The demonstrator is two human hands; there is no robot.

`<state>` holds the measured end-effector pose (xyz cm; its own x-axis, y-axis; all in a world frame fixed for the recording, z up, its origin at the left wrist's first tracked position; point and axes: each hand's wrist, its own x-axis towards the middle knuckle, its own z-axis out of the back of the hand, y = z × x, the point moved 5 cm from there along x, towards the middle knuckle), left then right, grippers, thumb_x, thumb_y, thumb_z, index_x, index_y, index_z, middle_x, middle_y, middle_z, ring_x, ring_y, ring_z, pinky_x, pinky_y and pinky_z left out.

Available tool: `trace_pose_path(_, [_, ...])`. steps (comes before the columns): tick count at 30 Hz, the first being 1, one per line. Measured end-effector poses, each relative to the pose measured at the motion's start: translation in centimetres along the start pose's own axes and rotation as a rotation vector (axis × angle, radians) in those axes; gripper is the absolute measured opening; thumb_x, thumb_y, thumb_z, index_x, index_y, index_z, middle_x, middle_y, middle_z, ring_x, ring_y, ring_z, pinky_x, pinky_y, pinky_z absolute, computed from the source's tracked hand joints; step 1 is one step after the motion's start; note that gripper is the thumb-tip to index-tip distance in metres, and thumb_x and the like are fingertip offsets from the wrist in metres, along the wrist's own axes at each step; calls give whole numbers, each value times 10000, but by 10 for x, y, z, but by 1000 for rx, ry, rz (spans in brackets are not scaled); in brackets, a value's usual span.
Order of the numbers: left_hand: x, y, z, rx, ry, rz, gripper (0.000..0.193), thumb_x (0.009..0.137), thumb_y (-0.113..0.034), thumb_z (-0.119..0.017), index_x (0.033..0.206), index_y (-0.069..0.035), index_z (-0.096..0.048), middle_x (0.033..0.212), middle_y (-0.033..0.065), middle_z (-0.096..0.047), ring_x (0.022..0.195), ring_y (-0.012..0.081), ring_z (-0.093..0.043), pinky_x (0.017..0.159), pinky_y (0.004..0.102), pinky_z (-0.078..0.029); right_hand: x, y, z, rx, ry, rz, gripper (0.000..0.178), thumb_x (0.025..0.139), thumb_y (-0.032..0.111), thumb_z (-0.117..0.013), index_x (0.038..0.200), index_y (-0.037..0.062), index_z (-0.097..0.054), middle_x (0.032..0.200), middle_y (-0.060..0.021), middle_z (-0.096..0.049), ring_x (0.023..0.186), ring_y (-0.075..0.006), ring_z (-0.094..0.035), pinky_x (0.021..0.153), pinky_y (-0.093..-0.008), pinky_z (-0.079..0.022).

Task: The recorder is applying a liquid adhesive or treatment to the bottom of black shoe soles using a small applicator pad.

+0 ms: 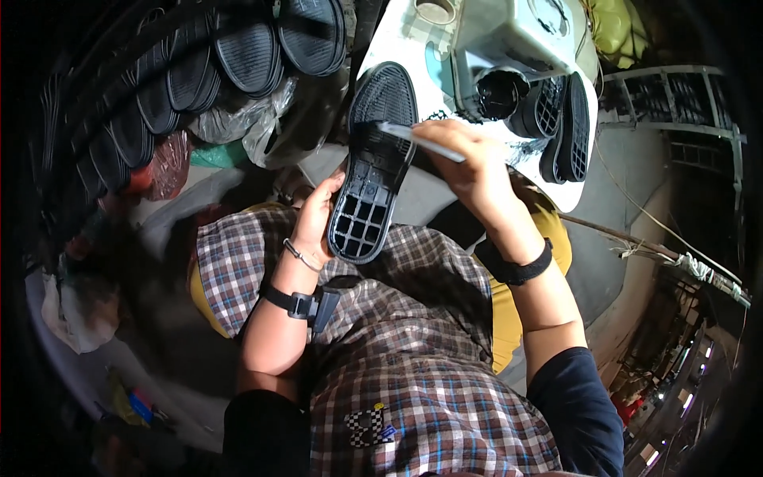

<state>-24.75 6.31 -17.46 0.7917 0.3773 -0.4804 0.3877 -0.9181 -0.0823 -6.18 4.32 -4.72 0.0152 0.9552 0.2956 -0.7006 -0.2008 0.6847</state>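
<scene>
My left hand is closed on the left edge of a black shoe sole, keeping it tilted upright above my lap. The inner side of the sole faces me, with square open cells at the heel and a ribbed forefoot. In my right hand is a slim brush with a pale flat handle. Its dark tip rests against the sole just below the forefoot, though the bristles are hard to make out. Beyond my right hand, a round pot smeared with black stands on the white table.
More black soles stand at the table's right edge, beside a pale, stained container. Rows of stacked soles fill the far left, above clear plastic bags. A rope-wrapped pole crosses the right side.
</scene>
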Motion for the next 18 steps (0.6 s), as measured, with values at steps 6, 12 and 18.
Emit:
trace_pose_path(6, [-2, 6, -15, -95, 58, 70, 428, 941, -290, -371, 1293, -74, -486, 1170, 204, -616, 988, 388, -645, 831, 589, -535, 34, -16, -13, -301, 138, 150, 541, 619, -132, -559, 1120, 58, -633, 1127, -139, -635, 973, -342, -637, 826, -372, -536])
trace_pose_path(12, [-2, 3, -17, -41, 75, -13, 517, 898, -215, -367, 1407, -124, -385, 1216, 196, -593, 1002, 375, -643, 835, 563, -548, 51, -32, -3, -359, 70, 117, 472, 676, -86, -565, 1115, 79, -618, 1097, -105, -633, 977, -322, -626, 833, -376, -529])
trace_pose_path(18, [-3, 5, -26, -77, 135, -2, 574, 881, -206, -337, 1450, -133, -340, 1276, 176, -564, 1047, 341, -632, 863, 530, -547, 47, -30, -9, -403, 115, 114, 453, 681, -82, -569, 1106, 69, -611, 1113, -100, -626, 978, -328, -623, 843, -371, -526])
